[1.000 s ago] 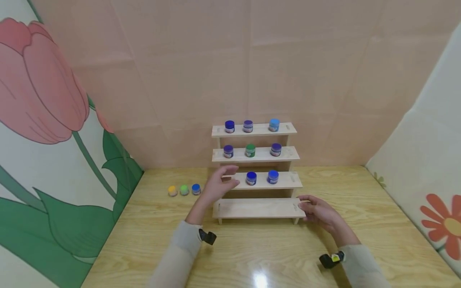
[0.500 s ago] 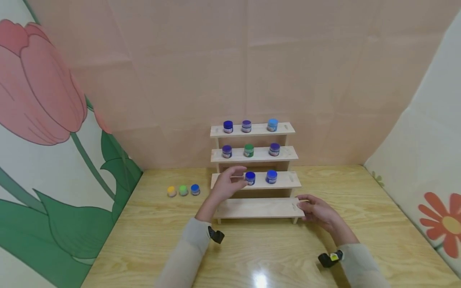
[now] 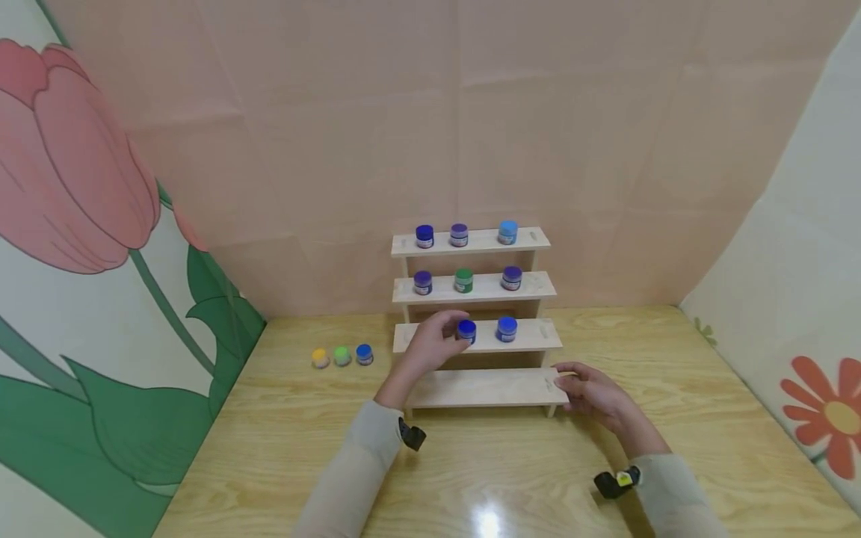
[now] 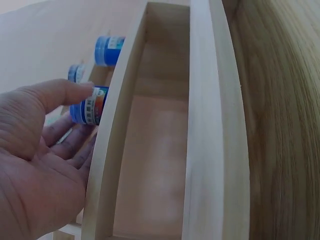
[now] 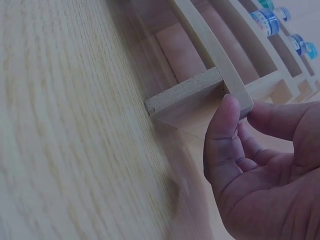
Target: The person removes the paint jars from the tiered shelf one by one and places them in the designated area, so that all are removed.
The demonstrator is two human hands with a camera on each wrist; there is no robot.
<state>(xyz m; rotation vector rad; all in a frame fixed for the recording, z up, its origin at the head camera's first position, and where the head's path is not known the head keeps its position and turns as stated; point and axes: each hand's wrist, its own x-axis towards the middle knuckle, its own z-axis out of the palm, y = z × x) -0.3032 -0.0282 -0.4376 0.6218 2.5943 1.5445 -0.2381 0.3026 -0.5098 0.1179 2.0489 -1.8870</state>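
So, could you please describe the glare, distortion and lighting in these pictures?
Head view: a bright glare spot on the tabletop, bottom edge; left wrist view: the wooden shelf looks bowed, likely lens distortion; right wrist view: dim and purplish, jars at top right soft.

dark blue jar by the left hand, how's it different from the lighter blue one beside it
The dark blue jar has a deep blue lid; the lighter blue jar has a brighter one. The left hand reaches round the dark blue jar; the lighter blue jar stands untouched. Both stand upright on the same shelf.
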